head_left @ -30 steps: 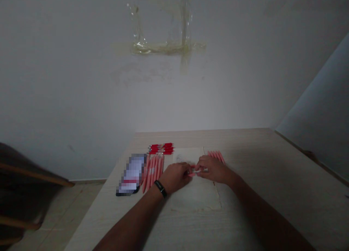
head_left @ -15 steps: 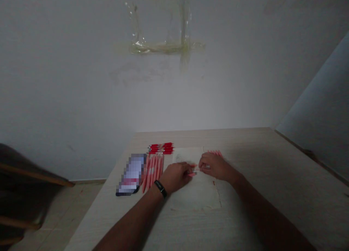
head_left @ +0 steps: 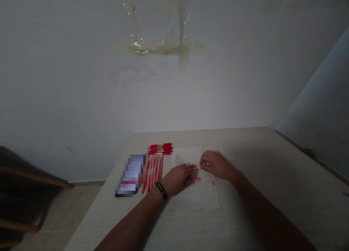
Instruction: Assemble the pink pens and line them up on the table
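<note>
My left hand [head_left: 180, 179] is closed over slim pink pens [head_left: 196, 179], whose ends stick out past its fingertips. Facing it, my right hand [head_left: 215, 164] pinches with thumb and forefinger at a small pink end; most of that piece is hidden. Both hands are over a pale sheet [head_left: 195, 198] with frayed edges and a faint grey mark at its upper left. More pink ends [head_left: 217, 151] show behind my right hand. Left of my left hand lies a row of several pink pens [head_left: 154, 171], with several red pens [head_left: 160, 149] stacked beyond them.
A phone with a blurred screen [head_left: 131, 176] lies at the left of the wooden table [head_left: 245, 145]. A wall with clear tape [head_left: 158, 48] rises behind the table. Dark furniture with wooden legs [head_left: 35, 173] stands on the floor at the left.
My left hand has shifted slightly right and down, and the pink ends at its fingertips have moved right with it. My right hand stays nearly in place, its fingers still pinched.
</note>
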`<state>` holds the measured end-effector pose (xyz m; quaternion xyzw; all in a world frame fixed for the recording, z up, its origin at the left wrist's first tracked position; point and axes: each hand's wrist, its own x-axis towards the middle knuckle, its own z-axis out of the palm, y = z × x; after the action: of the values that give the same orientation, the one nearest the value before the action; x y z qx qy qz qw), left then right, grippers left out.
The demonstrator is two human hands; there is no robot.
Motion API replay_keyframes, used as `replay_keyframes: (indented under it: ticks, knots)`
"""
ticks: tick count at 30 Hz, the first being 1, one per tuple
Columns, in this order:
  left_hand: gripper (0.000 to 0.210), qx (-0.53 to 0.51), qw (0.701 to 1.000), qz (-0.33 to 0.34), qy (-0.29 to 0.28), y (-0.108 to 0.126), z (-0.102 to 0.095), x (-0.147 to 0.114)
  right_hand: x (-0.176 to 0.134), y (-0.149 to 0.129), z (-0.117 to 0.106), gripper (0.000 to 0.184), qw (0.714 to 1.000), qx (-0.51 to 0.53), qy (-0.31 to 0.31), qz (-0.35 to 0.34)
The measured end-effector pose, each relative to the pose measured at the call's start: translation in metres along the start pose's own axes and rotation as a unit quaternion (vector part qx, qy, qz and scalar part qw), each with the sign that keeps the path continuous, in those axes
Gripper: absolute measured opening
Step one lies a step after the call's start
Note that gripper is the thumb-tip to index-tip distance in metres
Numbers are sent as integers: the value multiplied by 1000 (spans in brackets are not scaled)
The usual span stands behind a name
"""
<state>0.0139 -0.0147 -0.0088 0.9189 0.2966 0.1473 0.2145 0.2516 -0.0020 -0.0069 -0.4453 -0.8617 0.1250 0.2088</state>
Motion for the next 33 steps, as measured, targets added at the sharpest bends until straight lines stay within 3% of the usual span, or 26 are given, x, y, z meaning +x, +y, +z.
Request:
replay_keyframes:
  ticks: [7, 10, 19, 26, 33]
  knots:
    - [11, 1, 999, 23, -23, -2, 1, 0, 0, 0, 1, 2, 1000, 3, -4, 8]
    - [13, 11, 1000, 18, -8, -1, 0, 0, 0, 0, -1, 2, 1000, 5, -5, 5]
    - [9, 18, 991, -102, 87, 4, -12, 0, 3, -11, 7, 3, 999, 42, -5, -23]
    - [11, 32, 992, -98, 77, 1, -8, 2, 4, -22, 14, 2, 997, 43, -16, -56]
    - [8, 25, 992, -101, 70, 1, -7, 3, 4, -27, 15, 2, 998, 49, -10, -47]
